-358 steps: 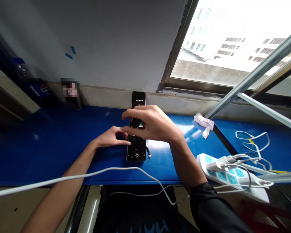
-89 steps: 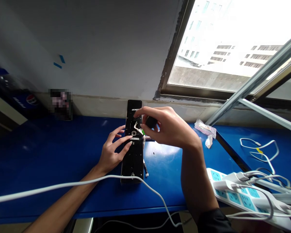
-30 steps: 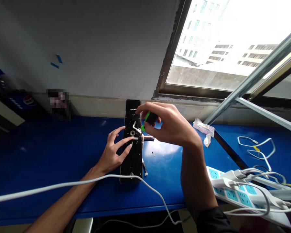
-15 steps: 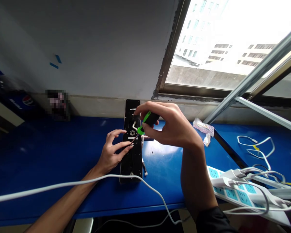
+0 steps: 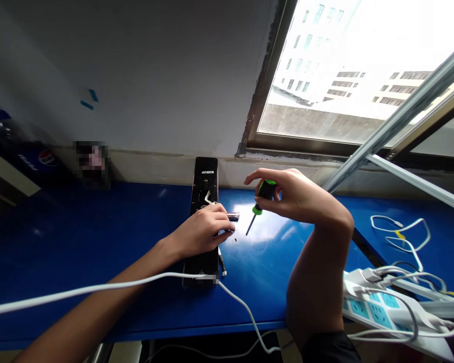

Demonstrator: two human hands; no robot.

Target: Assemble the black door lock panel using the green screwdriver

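Observation:
A long black device panel [image 5: 206,174] lies lengthwise on the blue table, with a white wire [image 5: 209,197] and white label on its face. My left hand [image 5: 200,229] reaches across the panel's middle, hiding part of it. Its fingertips are pinched at the panel's right edge; whatever they hold, if anything, is hidden. Just beyond them is a shiny metallic piece [image 5: 233,217]. To the right, my right hand [image 5: 291,194] grips a black-and-green screwdriver [image 5: 267,190], its tip pointing down, apart from the panel. Tiny dark bits [image 5: 235,240] lie on the table between both hands.
A white cable [image 5: 98,288] crosses in front, over the panel's near end. A short connector lead [image 5: 223,269] sticks out beside the panel. At right are a power strip [image 5: 380,310] with plugs, a coiled white cable [image 5: 419,244] and metal bars [image 5: 386,121] before the window.
My right hand has lifted the screwdriver off the panel and moved right. My left hand has shifted right across the panel, its spread fingers now drawn together.

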